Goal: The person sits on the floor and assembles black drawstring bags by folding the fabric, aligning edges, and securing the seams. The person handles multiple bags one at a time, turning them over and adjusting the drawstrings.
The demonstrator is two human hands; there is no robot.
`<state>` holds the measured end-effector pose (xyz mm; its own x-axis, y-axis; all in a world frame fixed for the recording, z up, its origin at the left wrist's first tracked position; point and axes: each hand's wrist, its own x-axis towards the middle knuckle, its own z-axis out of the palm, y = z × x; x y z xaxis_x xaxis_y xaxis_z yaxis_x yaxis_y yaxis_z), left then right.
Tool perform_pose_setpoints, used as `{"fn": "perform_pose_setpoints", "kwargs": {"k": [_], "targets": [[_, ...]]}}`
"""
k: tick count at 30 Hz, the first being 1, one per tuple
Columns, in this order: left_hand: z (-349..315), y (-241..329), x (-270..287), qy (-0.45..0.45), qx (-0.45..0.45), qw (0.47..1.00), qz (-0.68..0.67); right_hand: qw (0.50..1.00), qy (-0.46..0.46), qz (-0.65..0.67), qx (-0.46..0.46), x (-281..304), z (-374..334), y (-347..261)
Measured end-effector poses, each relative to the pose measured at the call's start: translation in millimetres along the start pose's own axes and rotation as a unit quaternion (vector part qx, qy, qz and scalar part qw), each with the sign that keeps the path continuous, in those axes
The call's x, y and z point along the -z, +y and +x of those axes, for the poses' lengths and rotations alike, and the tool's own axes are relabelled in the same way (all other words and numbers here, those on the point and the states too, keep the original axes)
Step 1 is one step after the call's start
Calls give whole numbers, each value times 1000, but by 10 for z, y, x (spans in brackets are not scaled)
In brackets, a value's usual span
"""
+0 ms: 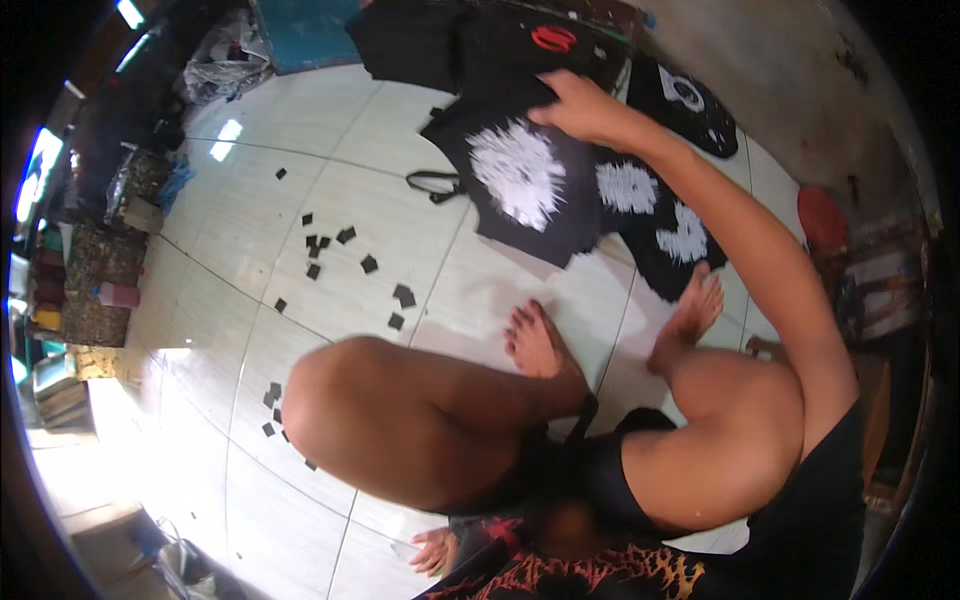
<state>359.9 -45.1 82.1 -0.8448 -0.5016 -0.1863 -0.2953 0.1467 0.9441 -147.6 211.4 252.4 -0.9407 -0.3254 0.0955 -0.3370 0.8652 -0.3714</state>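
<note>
My right hand [575, 105] reaches far forward and grips the top edge of a black cloth bag with a white round print [520, 180], which lies flat on the tiled floor. My left hand [435, 550] rests low by my hip, fingers spread on the tiles, touching the edge of a black cloth with a red and orange pattern [590, 575]. My bare legs and feet [535, 345] are folded between the two hands.
More black bags with white prints [665, 235] lie to the right of the held one, and a pile of black cloth [450, 40] is behind it. Several small black squares [345, 265] and a black strap [435, 185] lie on the tiles. Cluttered shelves [95, 270] line the left.
</note>
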Motion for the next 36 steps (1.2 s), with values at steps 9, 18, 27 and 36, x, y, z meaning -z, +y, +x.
{"fn": "perform_pose_setpoints", "kwargs": {"k": [9, 18, 27, 36], "targets": [[-183, -394, 203, 72, -53, 996, 1, 993, -87, 55, 57, 312, 164, -1479], [-577, -293, 466, 332, -133, 933, 50, 970, -102, 142, 171, -182, -12, -1586], [-524, 1279, 1764, 452, -353, 723, 386, 903, -89, 332, 259, -895, -610, -839], [1381, 524, -328, 83, -61, 995, 4, 834, -298, 422, 195, -1244, -829, -430]]}}
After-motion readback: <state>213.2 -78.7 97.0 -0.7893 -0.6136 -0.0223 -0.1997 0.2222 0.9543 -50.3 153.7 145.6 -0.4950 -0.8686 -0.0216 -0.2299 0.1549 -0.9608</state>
